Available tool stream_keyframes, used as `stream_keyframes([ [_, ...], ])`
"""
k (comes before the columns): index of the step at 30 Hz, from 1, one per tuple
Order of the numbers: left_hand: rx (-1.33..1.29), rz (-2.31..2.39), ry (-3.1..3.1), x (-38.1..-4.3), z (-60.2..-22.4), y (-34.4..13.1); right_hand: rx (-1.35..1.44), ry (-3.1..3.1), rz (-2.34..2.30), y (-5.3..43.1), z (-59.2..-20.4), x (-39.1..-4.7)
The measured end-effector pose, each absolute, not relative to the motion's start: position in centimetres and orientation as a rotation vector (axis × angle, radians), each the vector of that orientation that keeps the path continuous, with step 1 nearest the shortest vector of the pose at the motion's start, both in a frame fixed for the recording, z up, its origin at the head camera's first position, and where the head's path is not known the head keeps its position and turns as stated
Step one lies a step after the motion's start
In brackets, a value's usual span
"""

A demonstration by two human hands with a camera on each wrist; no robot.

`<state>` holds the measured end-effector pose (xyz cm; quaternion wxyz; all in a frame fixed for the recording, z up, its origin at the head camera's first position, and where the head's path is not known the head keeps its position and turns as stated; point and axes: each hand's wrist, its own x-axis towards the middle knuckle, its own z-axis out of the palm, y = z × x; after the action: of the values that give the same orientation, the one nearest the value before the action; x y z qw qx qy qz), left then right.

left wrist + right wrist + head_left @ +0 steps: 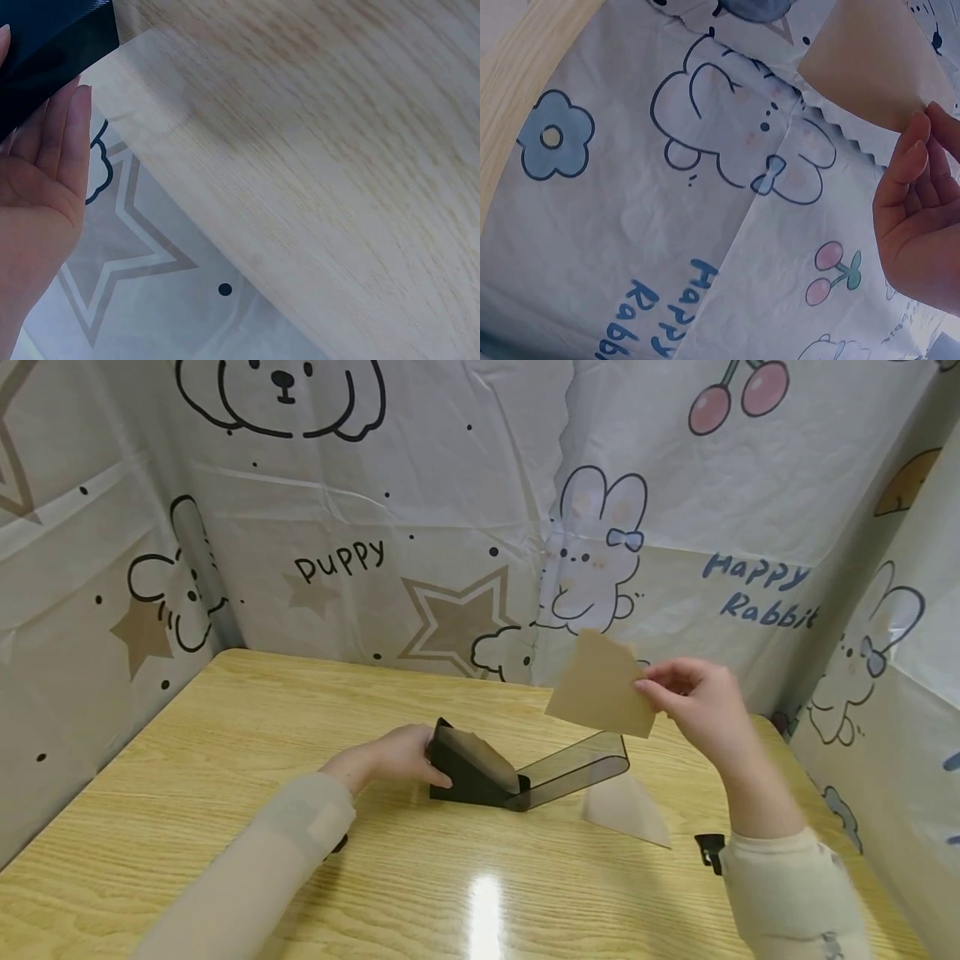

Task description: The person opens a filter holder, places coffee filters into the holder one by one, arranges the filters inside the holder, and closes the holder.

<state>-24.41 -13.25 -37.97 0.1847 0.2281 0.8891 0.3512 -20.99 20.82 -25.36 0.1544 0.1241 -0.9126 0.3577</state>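
My left hand (397,756) grips the closed back end of a black filter holder (472,777) on the table, thumb on the near side. Its clear smoky lid (577,768) is swung out to the right. Brown paper (480,756) shows inside the holder. Raised above the lid, my right hand (701,706) pinches a tan paper coffee filter (600,689) by its right edge, thumb against fingers. A second filter (633,814) lies flat on the table, partly overlapped by the lid. In the left wrist view, the fingers (67,142) lie along the holder's underside.
The wood-grain table (225,735) meets a printed cloth wall (337,510) at its back, and similar cloth hangs at both sides. A small black fitting (710,852) is beside the right sleeve.
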Motion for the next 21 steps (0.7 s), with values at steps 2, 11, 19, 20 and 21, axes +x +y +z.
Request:
stream_keyframes([
  [2,0.637,0.991,2.505,-24.4,-38.0,-13.2,0.389,-2.607,1.035,20.3,-25.5,-21.0],
  [11,0.649,0.986,2.515,-24.5,-38.0,-13.3,0.482,-2.667,1.037,17.2,-26.6,-21.5],
  [19,0.643,0.99,2.501,-24.5,-38.0,-13.2,0.498,-2.716,0.997,15.3,-27.7,-21.8],
  [20,0.636,0.989,2.501,-24.5,-38.0,-13.2,0.503,-2.713,1.003,15.1,-27.8,-21.8],
  [21,0.637,0.985,2.502,-24.5,-38.0,-13.2,0.506,-2.712,1.005,15.0,-28.0,-21.8],
])
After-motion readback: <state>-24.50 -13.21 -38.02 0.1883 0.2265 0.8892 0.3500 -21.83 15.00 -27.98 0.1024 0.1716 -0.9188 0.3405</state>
